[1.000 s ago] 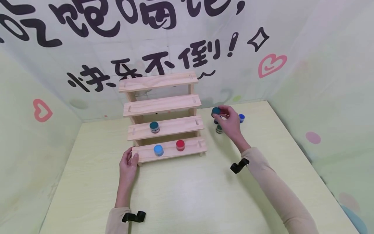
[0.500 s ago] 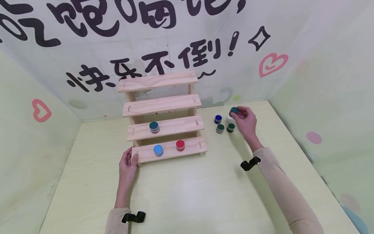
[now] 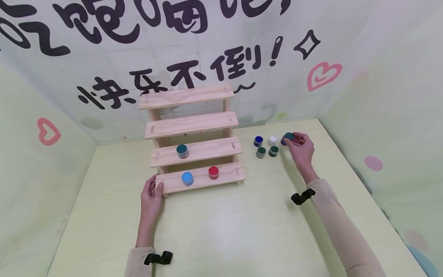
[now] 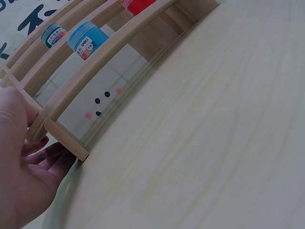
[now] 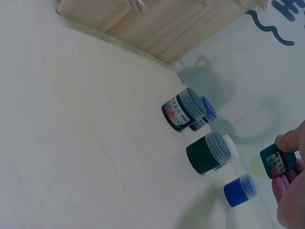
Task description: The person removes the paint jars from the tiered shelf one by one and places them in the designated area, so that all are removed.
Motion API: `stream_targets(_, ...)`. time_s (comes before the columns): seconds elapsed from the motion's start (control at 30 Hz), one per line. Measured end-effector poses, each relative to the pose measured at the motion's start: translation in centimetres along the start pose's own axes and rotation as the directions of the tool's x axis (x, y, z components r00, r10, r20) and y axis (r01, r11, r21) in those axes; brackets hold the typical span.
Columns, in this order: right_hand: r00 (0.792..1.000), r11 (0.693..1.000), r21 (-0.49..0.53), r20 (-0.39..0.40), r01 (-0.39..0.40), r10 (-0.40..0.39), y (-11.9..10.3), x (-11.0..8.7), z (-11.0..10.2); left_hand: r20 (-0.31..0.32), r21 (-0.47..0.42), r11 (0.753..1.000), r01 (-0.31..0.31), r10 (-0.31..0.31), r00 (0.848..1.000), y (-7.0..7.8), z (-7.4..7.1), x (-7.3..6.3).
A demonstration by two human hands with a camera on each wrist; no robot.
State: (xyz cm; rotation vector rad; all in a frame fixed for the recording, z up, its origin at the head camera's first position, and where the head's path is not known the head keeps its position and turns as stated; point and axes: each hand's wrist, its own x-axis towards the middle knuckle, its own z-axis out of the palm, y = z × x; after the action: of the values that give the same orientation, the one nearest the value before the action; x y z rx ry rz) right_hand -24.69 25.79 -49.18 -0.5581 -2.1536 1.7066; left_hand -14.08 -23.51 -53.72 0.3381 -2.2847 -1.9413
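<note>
My right hand (image 3: 302,151) pinches a small teal-green paint jar (image 5: 275,163) between thumb and fingers, raised above the tabletop at the right. In the head view this jar partly covers a blue paint jar (image 5: 238,192) standing below it. My left hand (image 3: 151,198) grips the left end of the bottom tier of a stepped wooden rack (image 3: 190,125), thumb on top and fingers underneath. On that tier stand a light blue paint jar (image 3: 187,178) and a red paint jar (image 3: 213,172). A teal paint jar (image 3: 182,151) sits one tier higher.
Right of the rack stand a dark blue paint jar (image 3: 258,141), a white jar (image 3: 272,140) and two dark green jars (image 3: 261,152), close together on the pale table (image 3: 221,231). Printed fabric walls (image 3: 380,96) border the table at the back and sides.
My right hand has moved right with the teal-green jar, from above the dark blue jar past the white one to the blue jar. My left hand has stayed on the rack.
</note>
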Motion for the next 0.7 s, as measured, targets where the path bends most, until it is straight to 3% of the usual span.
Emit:
stream_targets(0.5,0.995,0.986,-0.143,0.025,-0.090,0.095,3.2,-0.3,-0.5,-0.003,-0.005,1.000,-0.006,0.006,1.000,-0.2,-0.1,0.1)
stream_targets(0.7,0.998,0.987,-0.149,0.019,-0.056,0.059,3.4,-0.3,-0.3,-0.005,-0.009,1.000,-0.004,0.004,1.000,-0.3,-0.1,0.1)
